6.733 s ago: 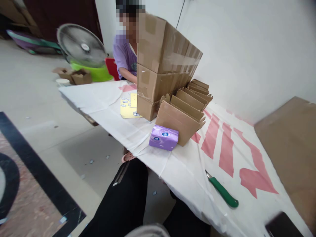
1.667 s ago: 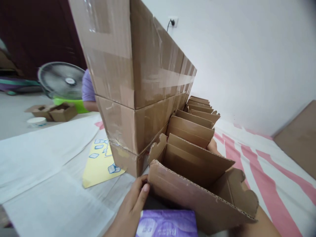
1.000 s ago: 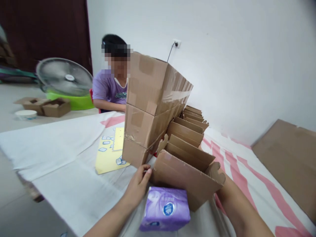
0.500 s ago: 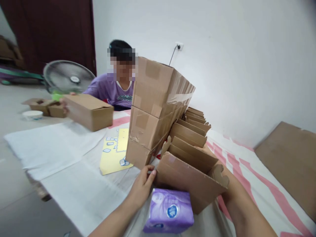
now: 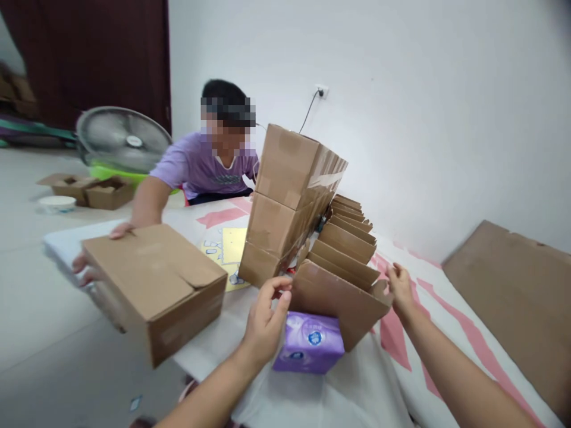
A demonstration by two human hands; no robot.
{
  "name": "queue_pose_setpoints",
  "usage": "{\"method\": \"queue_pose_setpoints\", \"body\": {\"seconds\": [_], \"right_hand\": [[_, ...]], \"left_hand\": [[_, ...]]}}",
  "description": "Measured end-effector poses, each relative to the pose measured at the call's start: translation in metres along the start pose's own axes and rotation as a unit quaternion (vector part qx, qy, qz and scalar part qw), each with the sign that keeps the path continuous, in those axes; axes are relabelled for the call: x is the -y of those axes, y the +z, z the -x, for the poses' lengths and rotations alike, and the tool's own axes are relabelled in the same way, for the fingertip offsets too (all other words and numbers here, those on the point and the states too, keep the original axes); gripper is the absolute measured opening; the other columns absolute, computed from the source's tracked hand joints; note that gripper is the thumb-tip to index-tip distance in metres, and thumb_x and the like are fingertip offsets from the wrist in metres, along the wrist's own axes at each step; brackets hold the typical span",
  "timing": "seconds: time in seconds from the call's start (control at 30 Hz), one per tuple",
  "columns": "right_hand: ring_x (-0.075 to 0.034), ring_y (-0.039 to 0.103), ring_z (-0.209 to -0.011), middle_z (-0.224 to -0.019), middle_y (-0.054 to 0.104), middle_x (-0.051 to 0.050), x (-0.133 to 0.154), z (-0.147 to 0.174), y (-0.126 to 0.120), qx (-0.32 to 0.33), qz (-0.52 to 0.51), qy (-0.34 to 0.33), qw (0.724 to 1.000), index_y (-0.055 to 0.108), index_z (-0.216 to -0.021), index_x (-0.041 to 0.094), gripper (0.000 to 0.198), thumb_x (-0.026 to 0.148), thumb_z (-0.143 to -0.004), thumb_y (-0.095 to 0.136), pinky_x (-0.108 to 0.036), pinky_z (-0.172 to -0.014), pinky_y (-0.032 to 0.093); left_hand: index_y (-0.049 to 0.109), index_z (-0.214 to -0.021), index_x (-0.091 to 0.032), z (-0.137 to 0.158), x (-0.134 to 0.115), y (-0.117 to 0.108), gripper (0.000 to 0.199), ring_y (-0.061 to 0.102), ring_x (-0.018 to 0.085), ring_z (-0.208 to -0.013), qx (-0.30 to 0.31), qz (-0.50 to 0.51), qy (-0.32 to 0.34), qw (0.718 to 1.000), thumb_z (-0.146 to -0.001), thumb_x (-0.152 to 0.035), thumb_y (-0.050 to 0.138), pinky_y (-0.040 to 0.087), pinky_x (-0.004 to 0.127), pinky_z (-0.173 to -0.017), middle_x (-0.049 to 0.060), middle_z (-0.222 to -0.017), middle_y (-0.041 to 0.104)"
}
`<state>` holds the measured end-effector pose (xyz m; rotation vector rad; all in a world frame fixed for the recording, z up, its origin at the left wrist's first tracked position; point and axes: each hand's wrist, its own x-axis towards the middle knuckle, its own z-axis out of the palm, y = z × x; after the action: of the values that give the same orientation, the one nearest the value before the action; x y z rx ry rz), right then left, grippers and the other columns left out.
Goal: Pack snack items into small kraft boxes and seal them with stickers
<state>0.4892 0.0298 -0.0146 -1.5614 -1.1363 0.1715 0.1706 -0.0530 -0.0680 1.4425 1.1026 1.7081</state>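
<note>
A row of open, folded brown cartons stands upright on the table, leaning one behind another. At the front carton's left edge is my left hand, thumb and fingers apart; whether its fingertips touch the cardboard I cannot tell. My right hand is beside the carton's right flap, fingers loosely bent, with nothing seen in them. Against the front carton rests a purple tissue pack. Across the table, a co-worker's hand holds a closed brown box tilted over the table's left edge.
Closed cartons form a tall stacked row left of the open ones. A yellow sheet lies behind the held box. A large cardboard sheet leans at the right. On the floor are a fan and small open boxes.
The co-worker's closed box has come nearer, towards the table's front left. My right hand has drawn back from behind the front carton to its right side. The view has shifted slightly.
</note>
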Motion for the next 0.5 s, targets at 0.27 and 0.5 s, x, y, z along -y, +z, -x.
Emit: {"method": "queue_pose_setpoints", "body": {"seconds": [0.27, 0.5], "right_hand": [[-0.031, 0.044, -0.124, -0.125, 0.055, -0.007, 0.066, 0.147, -0.069, 0.131, 0.109, -0.479, 0.861, 0.050, -0.126, 0.032, 0.048, 0.029, -0.079, 0.061, -0.056, -0.102, 0.034], [-0.035, 0.034, -0.132, -0.146, 0.040, -0.004, 0.045, 0.191, 0.016, 0.300, 0.335, -0.512, 0.732, 0.039, -0.139, 0.038, 0.063, 0.026, -0.081, 0.060, -0.055, -0.101, 0.031]], "left_hand": [[0.063, -0.088, -0.027, 0.024, -0.114, -0.074, 0.015, 0.063, 0.022, -0.090, -0.217, 0.146, 0.215, 0.941, -0.077, -0.021, 0.055, 0.049, 0.045, -0.092, 0.001, -0.094, 0.065], [0.062, -0.093, -0.008, -0.032, -0.067, -0.135, 0.024, 0.059, 0.014, -0.083, -0.392, 0.007, 0.165, 0.905, -0.074, -0.021, 0.057, 0.048, 0.034, -0.089, 0.003, -0.086, 0.063]]}}
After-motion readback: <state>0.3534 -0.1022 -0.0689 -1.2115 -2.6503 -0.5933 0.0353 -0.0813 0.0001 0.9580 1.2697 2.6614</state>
